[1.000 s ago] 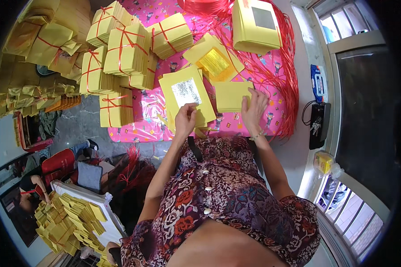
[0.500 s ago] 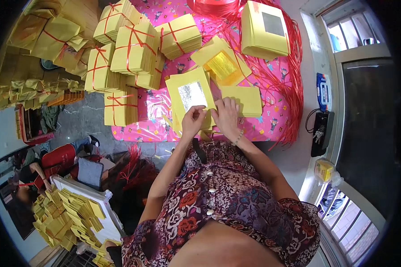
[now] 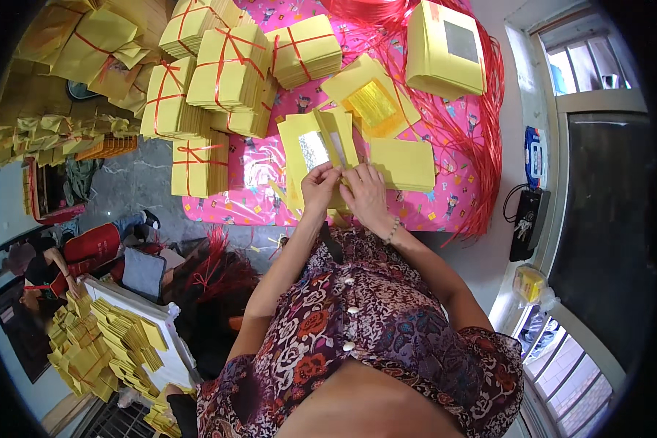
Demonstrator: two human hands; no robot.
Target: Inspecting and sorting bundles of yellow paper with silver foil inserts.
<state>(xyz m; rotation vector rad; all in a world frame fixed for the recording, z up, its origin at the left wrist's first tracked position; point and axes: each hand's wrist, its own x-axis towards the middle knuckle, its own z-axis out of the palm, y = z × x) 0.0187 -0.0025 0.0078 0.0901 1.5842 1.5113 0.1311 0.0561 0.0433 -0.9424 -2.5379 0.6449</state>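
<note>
Head view: left hand (image 3: 320, 184) and right hand (image 3: 365, 191) both pinch the near edge of a yellow paper sheet with a silver foil patch (image 3: 315, 152), lying on the pink tablecloth (image 3: 259, 164), just beside a plain yellow stack (image 3: 404, 163). The paper looks light, thin, floppy and easily creased; best taken at edges or corners. Tied yellow bundles (image 3: 230, 67) sit behind.

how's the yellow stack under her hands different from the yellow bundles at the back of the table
The stack under the hands is loose and untied, with a shiny silver patch on top; the tied bundles are bound crosswise with red string and show plain yellow tops. The stack lies alone at the near edge; the bundles are piled together. Both are yellow paper.
</note>
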